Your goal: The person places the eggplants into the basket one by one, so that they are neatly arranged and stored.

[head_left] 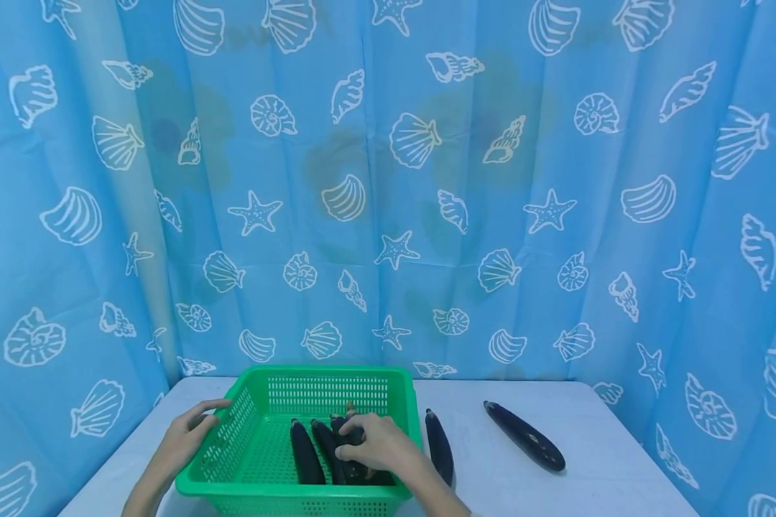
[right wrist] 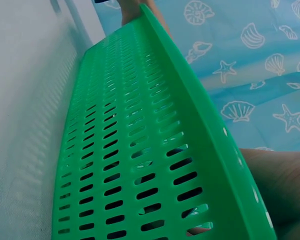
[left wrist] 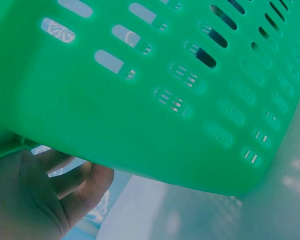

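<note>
A green plastic basket [head_left: 246,438] with slotted walls holds several dark eggplants, among them one eggplant [head_left: 307,454] lying lengthwise near the middle. My left hand [head_left: 184,436] is at the basket's left rim, its fingers bent against the edge; the left wrist view shows the same hand [left wrist: 65,192] close beside the slotted wall. Inside the basket, on the right, my right hand [head_left: 378,443] curls its thumb and fingers round an eggplant [head_left: 352,434], partly covering it. From the right wrist view, the basket wall [right wrist: 140,125] hides most of that hand.
Just right of the basket, an eggplant [head_left: 438,441] lies on the white table [head_left: 611,459], partly behind my right forearm. Farther right lies another eggplant [head_left: 524,435], set at a slant. A blue curtain [head_left: 414,201] with white shells and starfish surrounds the table's back and sides.
</note>
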Demonstrator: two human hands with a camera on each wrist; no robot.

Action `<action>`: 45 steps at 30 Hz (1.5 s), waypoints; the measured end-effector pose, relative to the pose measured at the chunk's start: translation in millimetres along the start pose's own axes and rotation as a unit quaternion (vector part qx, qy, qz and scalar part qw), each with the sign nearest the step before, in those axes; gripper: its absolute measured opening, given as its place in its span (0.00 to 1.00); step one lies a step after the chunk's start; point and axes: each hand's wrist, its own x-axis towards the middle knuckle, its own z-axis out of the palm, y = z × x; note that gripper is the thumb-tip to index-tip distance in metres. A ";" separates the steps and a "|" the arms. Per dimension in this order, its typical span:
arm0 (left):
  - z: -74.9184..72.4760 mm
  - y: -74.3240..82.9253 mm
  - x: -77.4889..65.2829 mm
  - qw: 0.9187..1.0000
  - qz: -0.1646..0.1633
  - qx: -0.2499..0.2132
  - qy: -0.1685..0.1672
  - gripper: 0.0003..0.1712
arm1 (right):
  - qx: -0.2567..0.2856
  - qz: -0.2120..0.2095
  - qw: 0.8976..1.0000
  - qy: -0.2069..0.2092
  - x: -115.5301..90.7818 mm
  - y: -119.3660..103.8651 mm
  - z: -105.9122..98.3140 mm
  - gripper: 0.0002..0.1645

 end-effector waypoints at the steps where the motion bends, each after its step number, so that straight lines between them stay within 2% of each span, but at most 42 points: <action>1: -0.1 0.0 -0.2 1.000 0.000 0.000 0.000 0.29 | -0.004 0.001 1.000 0.003 0.6 0.3 0.4 0.18; 7: 0.0 0.2 -1.0 1.000 0.003 -0.002 -0.001 0.29 | -0.012 0.004 1.000 0.005 2.3 1.2 2.0 0.18; 14: 0.2 0.1 -2.2 1.000 0.003 0.000 -0.003 0.29 | 0.016 0.026 1.000 -0.005 1.3 0.6 2.0 0.21; 27: 0.1 -0.4 -0.2 1.000 -0.001 0.003 0.002 0.28 | 0.019 0.014 1.000 0.016 -2.7 -3.5 -2.6 0.21; 45: -0.4 -1.6 1.3 1.000 -0.005 -0.002 0.001 0.28 | 0.019 0.031 0.999 0.011 -3.4 -3.4 -1.3 0.20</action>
